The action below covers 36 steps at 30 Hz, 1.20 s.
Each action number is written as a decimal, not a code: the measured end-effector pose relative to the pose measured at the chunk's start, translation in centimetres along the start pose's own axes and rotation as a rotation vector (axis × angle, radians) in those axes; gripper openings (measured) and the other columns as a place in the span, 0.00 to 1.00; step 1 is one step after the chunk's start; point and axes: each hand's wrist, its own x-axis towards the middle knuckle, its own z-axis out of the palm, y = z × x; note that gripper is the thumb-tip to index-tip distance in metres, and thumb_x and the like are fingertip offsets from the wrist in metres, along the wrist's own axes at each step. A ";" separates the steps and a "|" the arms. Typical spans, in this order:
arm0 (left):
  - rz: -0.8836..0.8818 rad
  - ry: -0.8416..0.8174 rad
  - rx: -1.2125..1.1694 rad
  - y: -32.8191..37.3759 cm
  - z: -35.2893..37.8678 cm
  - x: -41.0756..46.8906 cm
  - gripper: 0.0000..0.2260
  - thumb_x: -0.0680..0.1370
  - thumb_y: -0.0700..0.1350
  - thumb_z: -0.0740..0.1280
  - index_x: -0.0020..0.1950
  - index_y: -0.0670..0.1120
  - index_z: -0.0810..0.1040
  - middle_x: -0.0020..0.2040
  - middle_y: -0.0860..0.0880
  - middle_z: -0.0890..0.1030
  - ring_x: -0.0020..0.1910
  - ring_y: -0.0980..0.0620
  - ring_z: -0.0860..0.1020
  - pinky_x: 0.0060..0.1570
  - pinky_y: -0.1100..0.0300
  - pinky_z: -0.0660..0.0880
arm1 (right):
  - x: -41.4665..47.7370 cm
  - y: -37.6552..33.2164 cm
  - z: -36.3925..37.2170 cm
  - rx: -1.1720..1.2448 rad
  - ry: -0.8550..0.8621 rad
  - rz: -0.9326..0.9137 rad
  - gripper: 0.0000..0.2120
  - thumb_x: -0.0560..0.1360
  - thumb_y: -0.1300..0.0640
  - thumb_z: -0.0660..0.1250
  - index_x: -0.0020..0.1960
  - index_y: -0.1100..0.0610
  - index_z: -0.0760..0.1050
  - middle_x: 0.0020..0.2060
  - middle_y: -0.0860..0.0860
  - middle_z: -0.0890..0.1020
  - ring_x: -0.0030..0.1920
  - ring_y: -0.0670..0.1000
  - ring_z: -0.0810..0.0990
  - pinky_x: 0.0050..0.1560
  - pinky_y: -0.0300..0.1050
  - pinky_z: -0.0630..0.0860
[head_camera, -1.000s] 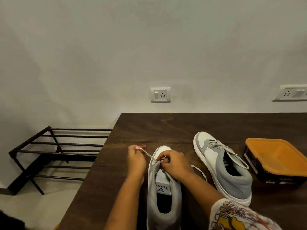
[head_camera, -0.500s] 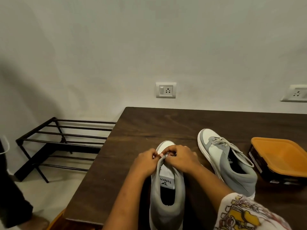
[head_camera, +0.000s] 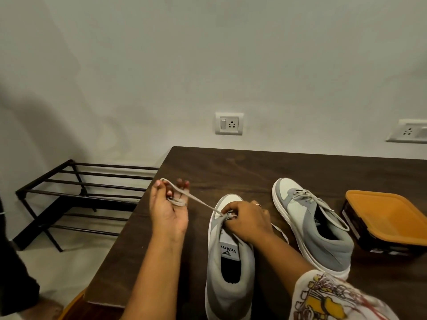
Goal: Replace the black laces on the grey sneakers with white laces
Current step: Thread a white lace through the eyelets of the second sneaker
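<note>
white lace [head_camera: 200,201] looped round left fingers [head_camera: 158,188]

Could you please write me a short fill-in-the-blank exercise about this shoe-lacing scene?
1. The white lace stretches from the near sneaker to the person's ____ hand.
2. The laced sneaker stands to the ____ of the near sneaker.
3. The lid of the container on the table is ____.
Missing words: left; right; orange.
</note>
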 end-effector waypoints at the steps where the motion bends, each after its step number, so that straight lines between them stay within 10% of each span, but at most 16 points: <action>1: 0.017 -0.007 0.165 -0.4 -0.4 0.0 0.08 0.81 0.41 0.59 0.44 0.48 0.74 0.34 0.50 0.73 0.24 0.58 0.75 0.32 0.62 0.76 | 0.1 0.1 -0.1 0.022 0.006 0.012 0.10 0.72 0.50 0.65 0.51 0.40 0.79 0.49 0.43 0.82 0.60 0.50 0.72 0.62 0.50 0.67; 5: 0.245 -0.293 1.263 -3.0 -3.0 1.8 0.04 0.79 0.43 0.64 0.44 0.49 0.75 0.34 0.50 0.72 0.31 0.54 0.68 0.32 0.61 0.65 | 0.8 1.4 -0.7 0.218 -0.057 0.006 0.09 0.69 0.51 0.69 0.47 0.40 0.79 0.41 0.41 0.79 0.51 0.47 0.78 0.57 0.49 0.75; 9: 0.102 -0.602 1.805 -5.0 -3.8 2.0 0.07 0.76 0.55 0.66 0.46 0.53 0.76 0.42 0.45 0.80 0.44 0.46 0.78 0.43 0.56 0.72 | 1.0 2.2 -1.3 0.262 -0.140 -0.068 0.16 0.67 0.49 0.74 0.55 0.45 0.79 0.52 0.47 0.76 0.52 0.46 0.77 0.56 0.43 0.75; 15: 0.007 -0.613 1.828 -5.8 -3.2 2.1 0.14 0.79 0.49 0.63 0.42 0.40 0.80 0.43 0.42 0.81 0.42 0.47 0.76 0.48 0.49 0.75 | 1.1 2.2 -0.8 0.173 -0.176 -0.026 0.31 0.57 0.41 0.71 0.60 0.44 0.77 0.57 0.49 0.71 0.62 0.52 0.71 0.63 0.47 0.72; 24: -0.107 -0.094 0.290 -2.4 0.7 -0.1 0.07 0.82 0.44 0.58 0.45 0.45 0.71 0.38 0.43 0.77 0.29 0.52 0.80 0.36 0.57 0.80 | 1.3 1.8 0.0 0.179 -0.113 0.044 0.21 0.65 0.53 0.73 0.57 0.43 0.78 0.61 0.48 0.73 0.63 0.54 0.71 0.62 0.46 0.72; 30: 0.063 -0.117 1.155 -3.5 -2.0 1.1 0.12 0.82 0.46 0.59 0.39 0.46 0.70 0.34 0.47 0.72 0.29 0.53 0.67 0.30 0.60 0.67 | 1.5 3.0 -0.5 0.253 -0.078 0.043 0.11 0.74 0.53 0.68 0.56 0.50 0.79 0.56 0.52 0.75 0.56 0.50 0.75 0.57 0.41 0.70; 36: -0.192 -0.447 1.729 -5.8 -3.7 2.0 0.19 0.72 0.64 0.65 0.35 0.48 0.72 0.41 0.44 0.78 0.41 0.49 0.73 0.42 0.56 0.68 | 1.8 5.1 -0.9 0.308 -0.146 0.118 0.08 0.75 0.51 0.68 0.42 0.49 0.69 0.39 0.48 0.76 0.41 0.49 0.75 0.41 0.41 0.70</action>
